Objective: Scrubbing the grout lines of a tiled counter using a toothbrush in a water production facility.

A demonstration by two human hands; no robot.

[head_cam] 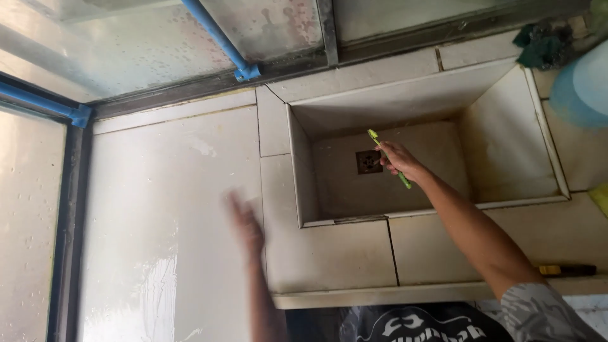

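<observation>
Head view. The right hand [398,159] is closed around a green toothbrush [387,156], held over the tiled sink [506,133]. The brush stands just above and beside the square drain grate [368,161] in the sink floor; whether the bristles touch the tile cannot be told. The left hand [244,225] is blurred over the wet tiled bench [171,209] to the left of the sink; it appears flat and holds nothing, but its exact opening cannot be told.

Judged progress: the bench surface shows a wet sheen at lower left. The sink floor and walls carry brownish staining, most around the drain and the corners, so scrubbing there appears incomplete.

Surroundings: a blue pipe [218,35] runs along the glass wall behind. A green cloth [538,44] lies at the far right corner, beside a pale blue container [582,88].
</observation>
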